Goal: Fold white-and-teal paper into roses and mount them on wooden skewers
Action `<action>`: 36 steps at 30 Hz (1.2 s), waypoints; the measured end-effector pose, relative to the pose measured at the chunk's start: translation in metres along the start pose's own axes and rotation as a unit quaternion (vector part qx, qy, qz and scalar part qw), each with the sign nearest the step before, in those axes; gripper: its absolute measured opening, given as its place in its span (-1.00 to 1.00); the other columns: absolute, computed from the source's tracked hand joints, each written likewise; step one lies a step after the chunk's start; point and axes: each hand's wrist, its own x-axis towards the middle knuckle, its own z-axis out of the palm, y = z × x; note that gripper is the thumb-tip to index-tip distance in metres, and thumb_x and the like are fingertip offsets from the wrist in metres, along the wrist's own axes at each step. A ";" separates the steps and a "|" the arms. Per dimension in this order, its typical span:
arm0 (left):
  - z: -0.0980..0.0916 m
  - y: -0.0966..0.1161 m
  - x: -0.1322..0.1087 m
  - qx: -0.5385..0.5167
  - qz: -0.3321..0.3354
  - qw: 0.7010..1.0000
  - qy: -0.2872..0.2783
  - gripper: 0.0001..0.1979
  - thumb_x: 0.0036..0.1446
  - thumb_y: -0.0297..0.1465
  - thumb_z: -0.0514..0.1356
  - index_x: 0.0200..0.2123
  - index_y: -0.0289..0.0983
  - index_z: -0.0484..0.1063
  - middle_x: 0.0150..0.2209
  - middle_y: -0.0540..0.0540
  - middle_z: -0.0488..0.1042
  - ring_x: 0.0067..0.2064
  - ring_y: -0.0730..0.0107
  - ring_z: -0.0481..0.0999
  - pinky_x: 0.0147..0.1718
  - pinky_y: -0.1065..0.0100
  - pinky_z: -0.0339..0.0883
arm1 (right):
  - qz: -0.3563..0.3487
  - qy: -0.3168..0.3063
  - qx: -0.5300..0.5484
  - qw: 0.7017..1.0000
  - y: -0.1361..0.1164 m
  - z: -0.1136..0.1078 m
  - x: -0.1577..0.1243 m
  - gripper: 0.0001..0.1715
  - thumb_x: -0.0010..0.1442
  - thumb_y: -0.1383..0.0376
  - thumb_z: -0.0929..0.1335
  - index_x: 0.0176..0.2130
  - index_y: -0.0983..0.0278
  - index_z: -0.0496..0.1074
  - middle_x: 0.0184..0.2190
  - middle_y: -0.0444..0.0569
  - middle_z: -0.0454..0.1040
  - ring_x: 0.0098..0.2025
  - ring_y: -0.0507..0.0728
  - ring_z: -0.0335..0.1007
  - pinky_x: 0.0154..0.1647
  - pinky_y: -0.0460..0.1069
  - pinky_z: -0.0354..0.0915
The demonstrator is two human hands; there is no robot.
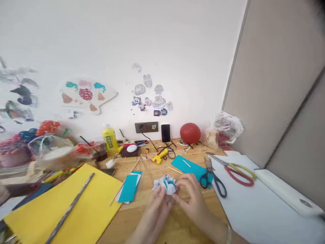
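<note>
A ruffled white and blue paper flower (168, 184) is held low over the wooden table, near the middle of the head view. My left hand (160, 200) is closed around its underside, the thumb pressed on the near left edge. From the right, my right hand (191, 196) pinches the flower's rim between thumb and fingers. Just left of the flower lie blue and white paper strips (129, 188). Beyond my right hand, black-handled scissors (212, 178) rest partly on a blue paper sheet (186, 165).
A yellow glue gun (159, 156) with its cord lies behind the flower. Yellow board (76, 203) covers the left side, with a dark patterned stick (71, 206) on it. Red and yellow-handled scissors (240, 173) lie on white sheets (243, 210) at right. A red balloon (190, 133) sits by the wall.
</note>
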 end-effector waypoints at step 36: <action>0.009 -0.007 0.000 -0.034 -0.020 0.983 0.178 -0.56 0.23 -0.10 -0.04 -0.35 -0.30 0.45 -0.53 -0.02 0.45 -0.49 0.40 0.42 -0.44 0.40 0.30 | -0.152 -0.038 -0.061 0.986 -0.020 0.006 -0.002 -0.92 0.24 0.31 0.25 -0.31 0.26 0.29 -0.36 -0.05 0.36 -0.31 0.09 0.24 -0.32 0.01 0.20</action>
